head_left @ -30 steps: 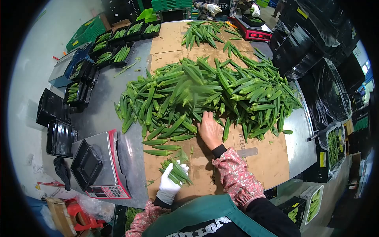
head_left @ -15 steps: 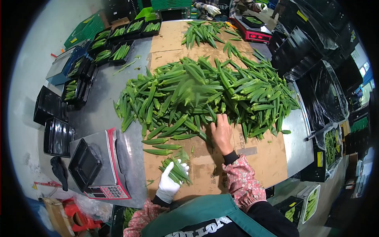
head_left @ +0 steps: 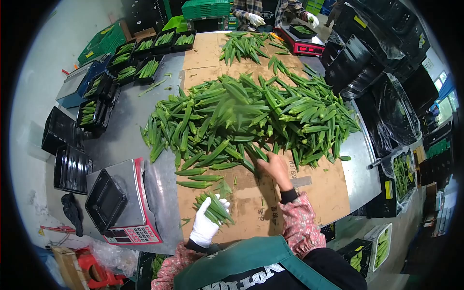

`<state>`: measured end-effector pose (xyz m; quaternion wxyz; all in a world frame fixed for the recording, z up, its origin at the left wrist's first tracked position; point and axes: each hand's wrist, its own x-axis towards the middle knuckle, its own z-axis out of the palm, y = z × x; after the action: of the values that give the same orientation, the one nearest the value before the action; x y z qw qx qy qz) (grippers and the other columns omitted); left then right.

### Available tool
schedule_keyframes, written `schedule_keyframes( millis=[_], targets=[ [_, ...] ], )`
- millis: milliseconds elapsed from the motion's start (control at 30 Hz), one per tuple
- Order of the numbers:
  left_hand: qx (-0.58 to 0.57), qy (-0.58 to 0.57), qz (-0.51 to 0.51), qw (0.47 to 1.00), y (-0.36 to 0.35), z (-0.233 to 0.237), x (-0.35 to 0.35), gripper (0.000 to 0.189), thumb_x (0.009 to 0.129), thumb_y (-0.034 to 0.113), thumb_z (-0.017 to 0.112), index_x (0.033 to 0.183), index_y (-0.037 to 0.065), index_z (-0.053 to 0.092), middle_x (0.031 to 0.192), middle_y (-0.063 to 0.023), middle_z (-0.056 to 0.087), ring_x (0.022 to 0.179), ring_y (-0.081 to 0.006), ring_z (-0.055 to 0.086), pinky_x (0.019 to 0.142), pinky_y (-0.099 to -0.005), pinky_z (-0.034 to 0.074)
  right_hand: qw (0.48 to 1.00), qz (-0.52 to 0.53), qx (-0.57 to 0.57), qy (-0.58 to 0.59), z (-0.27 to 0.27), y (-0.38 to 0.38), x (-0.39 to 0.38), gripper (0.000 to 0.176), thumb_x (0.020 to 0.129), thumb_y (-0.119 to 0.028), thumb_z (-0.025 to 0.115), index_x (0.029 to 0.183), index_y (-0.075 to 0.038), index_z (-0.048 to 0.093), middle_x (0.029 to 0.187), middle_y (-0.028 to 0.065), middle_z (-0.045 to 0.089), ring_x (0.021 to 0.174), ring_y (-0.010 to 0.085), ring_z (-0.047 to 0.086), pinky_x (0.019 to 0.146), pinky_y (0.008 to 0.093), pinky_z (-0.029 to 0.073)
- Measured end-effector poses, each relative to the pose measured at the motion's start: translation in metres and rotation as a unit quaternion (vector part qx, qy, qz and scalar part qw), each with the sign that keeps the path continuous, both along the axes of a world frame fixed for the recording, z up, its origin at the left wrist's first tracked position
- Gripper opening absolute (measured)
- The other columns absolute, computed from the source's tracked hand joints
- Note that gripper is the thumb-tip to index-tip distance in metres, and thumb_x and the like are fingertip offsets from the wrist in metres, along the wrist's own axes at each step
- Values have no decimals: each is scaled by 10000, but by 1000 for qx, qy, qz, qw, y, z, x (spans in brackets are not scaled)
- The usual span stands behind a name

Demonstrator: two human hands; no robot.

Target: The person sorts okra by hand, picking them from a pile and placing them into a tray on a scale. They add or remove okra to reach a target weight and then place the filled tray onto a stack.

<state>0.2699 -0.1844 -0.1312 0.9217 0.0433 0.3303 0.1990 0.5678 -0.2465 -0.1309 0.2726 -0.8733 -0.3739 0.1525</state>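
- Left hand (head_left: pixel 207 226), white-gloved: closed round a bundle (head_left: pixel 216 208) of okra, tips fanning up and away from the fist.
- Right hand (head_left: pixel 275 166), bare: fingers curled shut on a pod (head_left: pixel 254 152) at the near edge of the pile (head_left: pixel 241 116), wrist trailing back into a flowered sleeve (head_left: pixel 299 222).
- Beyond the right grip and spreading to both sides of it: the pile, heaped on cardboard (head_left: pixel 319 188).
- Between the two grips, nearer the left: a few loose pods (head_left: pixel 195 177) lying flat on the cardboard, just above the bundle.
- Left of the left grip, close by: a scale (head_left: pixel 130 183) with a black tray (head_left: pixel 104 200) sitting on its plate.
- Further left of that: stacked empty trays (head_left: pixel 72 166).
- Far beyond the left grip, past the pile's left flank: filled trays (head_left: pixel 145 53) in rows.
- Far beyond the right grip, at the table's other end: a smaller heap (head_left: pixel 244 46), a red scale (head_left: pixel 302 43), and a co-worker's gloved hand (head_left: pixel 254 19), well apart from both grips.
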Motion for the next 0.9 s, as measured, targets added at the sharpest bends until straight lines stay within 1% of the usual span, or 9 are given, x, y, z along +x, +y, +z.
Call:
schedule_keyframes(
  millis=[67, 133, 233, 367, 500, 667, 767, 800, 900],
  targets=[
    [1, -2, 5, 1000, 1, 1, -5, 343, 957, 315, 557, 1196, 69, 560, 1058, -139, 657, 1009, -301, 626, 890, -432, 497, 975, -23, 47, 218, 17, -28, -3, 238, 845, -167, 647, 1035, -32, 604, 748, 135, 675, 708, 312, 658, 543, 374, 514],
    [-9, -4, 9, 1000, 0, 0, -10, 345, 953, 313, 561, 1195, 66, 561, 1058, -139, 656, 1009, -299, 625, 885, -430, 499, 831, -65, 153, 531, 47, -61, -17, 230, 877, -156, 624, 1056, -14, 597, 808, 126, 686, 701, 233, 665, 494, 291, 505],
    [-15, -20, 0, 1000, -5, -1, -17, 339, 954, 310, 560, 1188, 65, 565, 1067, -140, 653, 1011, -299, 624, 884, -429, 501, 719, -64, 352, 596, 45, -98, -37, 227, 915, -138, 584, 1083, 15, 575, 936, 146, 673, 746, 165, 661, 452, 205, 485],
    [-10, -14, -24, 1000, -11, 4, -24, 329, 955, 305, 559, 1180, 66, 573, 1056, -133, 658, 1017, -299, 624, 884, -427, 502, 716, -79, 429, 545, 69, -106, -41, 348, 940, -152, 571, 1234, 20, 495, 1050, 188, 634, 829, 202, 670, 434, 230, 503],
    [-2, -4, -40, 999, -13, 9, -31, 334, 944, 314, 575, 1171, 68, 581, 1059, -124, 653, 1007, -288, 622, 881, -423, 498, 762, -107, 382, 511, 74, -99, -38, 407, 949, -264, 597, 1258, -21, 492, 806, 104, 657, 615, 165, 648, 432, 219, 461],
    [8, -15, -21, 1000, -11, 11, -47, 333, 947, 317, 575, 1169, 69, 584, 1060, -128, 654, 1003, -288, 624, 873, -424, 502, 756, -170, 374, 509, 58, -75, -51, 151, 911, -172, 595, 987, -44, 565, 767, 96, 649, 590, 157, 631, 511, 246, 489],
    [7, -25, -11, 1000, -8, 10, -58, 327, 956, 314, 562, 1177, 74, 580, 1065, -136, 659, 1023, -295, 624, 876, -431, 500, 817, -189, 326, 437, 18, -57, -37, 155, 902, -156, 579, 992, -32, 558, 840, 118, 656, 627, 157, 637, 562, 253, 512],
    [6, -27, -8, 1000, -7, 9, -62, 329, 956, 315, 563, 1179, 74, 580, 1065, -136, 659, 1023, -295, 624, 876, -431, 501, 859, -193, 284, 381, 6, -53, -30, 241, 861, -173, 608, 1007, 11, 552, 916, 150, 660, 718, 221, 659, 640, 333, 535],
    [4, -20, 5, 1000, -5, 11, -70, 318, 950, 316, 575, 1159, 77, 593, 1055, -129, 659, 1007, -292, 630, 862, -429, 513, 968, -172, 173, -61, -17, -31, -11, 373, 814, -228, 662, 1035, 45, 537, 948, 193, 662, 837, 326, 661, 740, 423, 523]
  ],
)
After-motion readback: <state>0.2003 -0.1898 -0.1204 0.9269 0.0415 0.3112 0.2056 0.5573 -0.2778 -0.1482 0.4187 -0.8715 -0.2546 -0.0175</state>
